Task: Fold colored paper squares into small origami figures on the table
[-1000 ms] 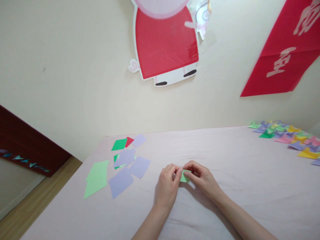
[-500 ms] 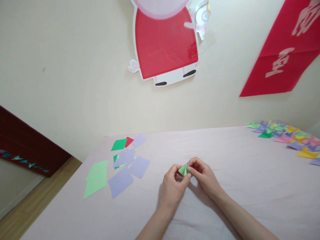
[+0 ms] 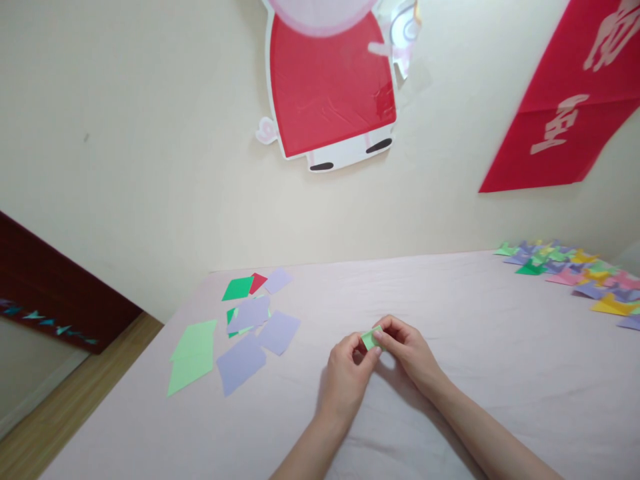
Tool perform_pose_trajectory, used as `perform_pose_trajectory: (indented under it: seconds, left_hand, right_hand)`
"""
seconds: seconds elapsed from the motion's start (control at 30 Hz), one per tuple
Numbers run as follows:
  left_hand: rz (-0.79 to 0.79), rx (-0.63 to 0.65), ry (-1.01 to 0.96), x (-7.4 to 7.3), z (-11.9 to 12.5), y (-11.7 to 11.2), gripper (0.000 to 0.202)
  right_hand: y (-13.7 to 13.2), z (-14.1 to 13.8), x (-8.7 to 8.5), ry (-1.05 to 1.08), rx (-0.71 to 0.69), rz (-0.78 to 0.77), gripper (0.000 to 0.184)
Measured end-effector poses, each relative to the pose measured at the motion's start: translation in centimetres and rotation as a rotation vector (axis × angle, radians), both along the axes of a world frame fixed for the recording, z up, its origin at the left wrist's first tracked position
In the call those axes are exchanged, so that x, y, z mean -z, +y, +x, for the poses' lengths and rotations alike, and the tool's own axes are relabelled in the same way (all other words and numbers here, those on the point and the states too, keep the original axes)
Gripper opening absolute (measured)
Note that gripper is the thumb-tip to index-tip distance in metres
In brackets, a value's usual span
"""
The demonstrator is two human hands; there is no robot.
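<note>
Between my two hands is a small folded piece of light green paper [image 3: 369, 339], raised a little over the cloth-covered table [image 3: 320, 427]. My left hand [image 3: 347, 370] pinches its left and lower side with thumb and fingers. On the right, my right hand [image 3: 407, 347] grips the upper right edge, its thumb lying across the paper. The fingertips hide part of the folds, and the far side of the paper is out of sight.
Loose light green [image 3: 193, 367], purple [image 3: 241, 363], dark green [image 3: 238, 289] and red sheets [image 3: 258, 283] lie on the left. Several folded paper figures [image 3: 570, 270] crowd the far right. Behind the table rises a wall [image 3: 175, 200] with a cartoon cutout [image 3: 333, 87].
The green paper has gone from a pointed, fan-like shape to a flatter, roughly rectangular one. Both hands have shifted only slightly and still hold it.
</note>
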State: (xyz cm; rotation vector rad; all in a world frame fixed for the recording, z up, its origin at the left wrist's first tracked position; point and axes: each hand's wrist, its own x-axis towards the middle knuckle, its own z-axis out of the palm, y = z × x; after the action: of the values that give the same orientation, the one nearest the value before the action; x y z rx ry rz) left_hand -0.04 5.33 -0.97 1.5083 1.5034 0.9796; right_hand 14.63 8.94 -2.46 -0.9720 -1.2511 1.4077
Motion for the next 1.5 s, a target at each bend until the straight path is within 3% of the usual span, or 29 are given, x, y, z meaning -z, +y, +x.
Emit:
perform_pose_trajectory:
  seconds: [0.3, 0.4, 0.5, 0.57, 0.63, 0.7, 0.77, 0.83, 0.97, 1.17, 1.27, 1.43, 1.5]
  left_hand:
    - [-0.026, -0.001, -0.039, 0.2, 0.0, 0.1, 0.022]
    - [-0.050, 0.001, 0.026, -0.2, -0.2, 0.0, 0.024]
    - [-0.066, 0.081, 0.209, -1.2, -0.5, -0.7, 0.031]
    - [0.041, 0.091, 0.445, -2.0, -0.8, -1.4, 0.030]
    - [0.196, 0.078, 0.625, -2.6, -1.2, -2.2, 0.016]
    - [0.315, 0.197, 0.674, -2.6, -1.6, -2.8, 0.022]
    - [0.376, 0.361, 0.690, -2.1, -2.1, -3.1, 0.037]
    - [0.387, 0.448, 0.735, -1.2, -2.4, -3.3, 0.040]
    - [0.397, 0.473, 0.777, -0.4, -2.9, -3.2, 0.038]
    - [0.387, 0.499, 0.752, -0.9, -3.4, -3.3, 0.027]
    - [0.387, 0.489, 0.751, -0.9, -3.6, -3.5, 0.028]
    - [0.385, 0.475, 0.741, -0.7, -3.7, -3.9, 0.024]
    - [0.383, 0.488, 0.712, -0.7, -3.9, -3.9, 0.024]
  right_hand:
    - [-0.2, -0.1, 0.1, -0.115, 0.079, 0.083, 0.035]
    - [-0.1, 0.3, 0.0, -0.336, 0.094, 0.217, 0.029]
    - [0.0, 0.4, -0.3, -0.666, 0.082, 0.404, 0.022]
    - [-0.2, 0.2, -0.3, -0.850, 0.045, 0.486, 0.019]
    - [-0.4, 0.0, -0.2, -0.972, 0.016, 0.540, 0.017]
    - [-0.6, -0.3, 0.1, -1.031, 0.015, 0.582, 0.015]
    - [-0.8, -0.5, 0.4, -1.050, 0.045, 0.597, 0.011]
    - [-0.8, -0.6, 0.5, -1.053, 0.078, 0.592, 0.009]
    - [-0.8, -0.6, 0.5, -1.056, 0.098, 0.597, 0.009]
    - [-0.8, -0.1, 0.7, -1.079, 0.052, 0.578, 0.006]
    - [-1.3, 0.8, 1.2, -1.077, 0.008, 0.576, 0.020]
    - [-2.2, 3.4, 1.3, -1.024, -0.152, 0.522, 0.060]
    - [-2.1, 4.5, 0.7, -0.939, -0.219, 0.473, 0.056]
